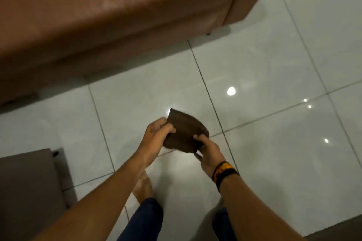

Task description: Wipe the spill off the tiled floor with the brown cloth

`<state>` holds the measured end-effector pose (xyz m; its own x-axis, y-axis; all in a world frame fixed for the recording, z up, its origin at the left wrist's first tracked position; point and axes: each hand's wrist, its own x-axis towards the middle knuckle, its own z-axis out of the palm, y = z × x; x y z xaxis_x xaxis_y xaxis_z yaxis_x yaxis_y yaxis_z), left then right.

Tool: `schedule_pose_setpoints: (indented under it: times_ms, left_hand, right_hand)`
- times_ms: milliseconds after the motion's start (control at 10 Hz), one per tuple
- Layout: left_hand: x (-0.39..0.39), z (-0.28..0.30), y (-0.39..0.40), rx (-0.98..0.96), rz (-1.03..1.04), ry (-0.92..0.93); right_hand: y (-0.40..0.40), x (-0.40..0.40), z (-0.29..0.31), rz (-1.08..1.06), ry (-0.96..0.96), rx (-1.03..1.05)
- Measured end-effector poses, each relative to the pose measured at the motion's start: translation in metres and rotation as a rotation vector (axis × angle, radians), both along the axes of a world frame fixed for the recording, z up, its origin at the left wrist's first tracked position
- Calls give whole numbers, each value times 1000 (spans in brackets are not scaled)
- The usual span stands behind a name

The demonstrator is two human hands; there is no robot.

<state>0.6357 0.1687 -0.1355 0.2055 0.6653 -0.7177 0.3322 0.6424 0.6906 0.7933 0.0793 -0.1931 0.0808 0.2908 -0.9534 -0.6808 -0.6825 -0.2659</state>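
Cloth: the brown cloth (pixel 186 135) is held in the air in front of the body, well above the tiled floor (pixel 274 64), folded into a thick pad with a rounded far edge.
Left hand: the left hand (pixel 156 133) is closed on the cloth's left edge, thumb pressed on top and fingers curled underneath.
Right hand: the right hand (pixel 208 149) is pinched on the near right corner, thumb on top, fingers below.
Reason for hold: a two-handed hold at opposite edges is judged to be for folding or squaring the cloth into a firm pad before it is taken down to the floor.
Spill: no wet patch can be told apart with certainty; the bright spots on the tiles are taken to be lamp reflections.
Stance: a bare foot (pixel 144 186) and dark blue trouser legs (pixel 145 219) are seen below the arms, so the cloth is judged to be held while standing.
Wristband: a black band with orange and yellow (pixel 224 172) is worn on the right wrist.
Surroundings: a brown sofa (pixel 117 15) is set along the far left; a grey cushioned seat (pixel 29 191) stands at the near left.
Writing: no brand, label or readable text is seen anywhere.
Progress: wiping is judged not yet begun.
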Motion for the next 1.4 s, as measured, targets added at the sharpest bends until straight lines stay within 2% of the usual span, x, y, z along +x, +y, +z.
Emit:
schedule_pose_setpoints:
  times_ms: [200, 300, 500, 700, 800, 900, 1100, 1200, 1300, 1400]
  left_hand:
    - [-58, 157, -7, -63, 378, 9]
    - [-92, 210, -19, 28, 475, 34]
    - [-191, 231, -54, 110, 613, 137]
    - [-320, 225, -113, 175, 829, 216]
    - [-431, 216, -156, 133, 942, 258]
    - [-464, 206, -174, 69, 942, 310]
    - [-590, 160, -215, 84, 1034, 505]
    - [-631, 139, -222, 59, 1053, 576]
    - [-649, 127, -222, 74, 991, 638]
    - [-649, 132, -222, 69, 916, 784]
  right_hand:
    - [31, -33, 154, 153, 151, 235]
    - [49, -63, 213, 275, 145, 302]
    - [57, -157, 258, 565, -115, 360]
    - [33, -310, 249, 767, -113, 386]
    - [11, -422, 254, 888, -46, 357]
    - [1, -454, 251, 953, -59, 349]
    - [-18, -605, 210, 1148, -167, 478]
    - [-26, -662, 186, 1213, -170, 523]
    - [-23, -688, 158, 1214, -109, 437]
    - [-23, -677, 159, 1333, -281, 425]
